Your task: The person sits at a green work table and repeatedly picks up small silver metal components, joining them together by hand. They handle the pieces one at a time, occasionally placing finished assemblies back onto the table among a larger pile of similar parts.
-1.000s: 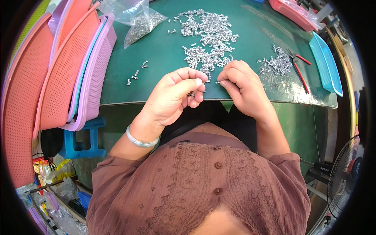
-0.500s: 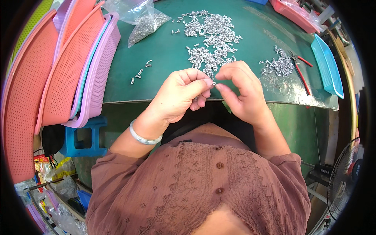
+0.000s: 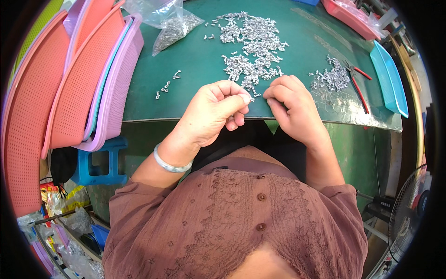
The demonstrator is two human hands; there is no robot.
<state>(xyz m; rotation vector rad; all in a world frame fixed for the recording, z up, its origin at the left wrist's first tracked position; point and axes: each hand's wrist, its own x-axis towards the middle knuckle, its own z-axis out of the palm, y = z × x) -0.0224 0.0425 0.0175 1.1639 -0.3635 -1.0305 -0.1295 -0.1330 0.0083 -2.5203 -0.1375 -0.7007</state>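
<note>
L hand: thumb + forefinger pinched tight on a tiny silvery metal piece, which just shows at the tips, on the side facing the R hand; other fingers curled. R hand: fingers curled, thumb & forefinger tips close tog.; can't tell if it has hold of anything. Big loose heap of small silvery metal pieces on the smooth green tabletop, just beyond both hands; red-handled metal pliers off to R of R hand.

Piece is prob. v. light, stiff, a bit slippery, not fragile; best held by an end w/ fingertips.

Vs. a moment ago: R hand's shifted R, away from L fingertips, thumb-forefinger gap much narrower; L approx. same spot.
</note>
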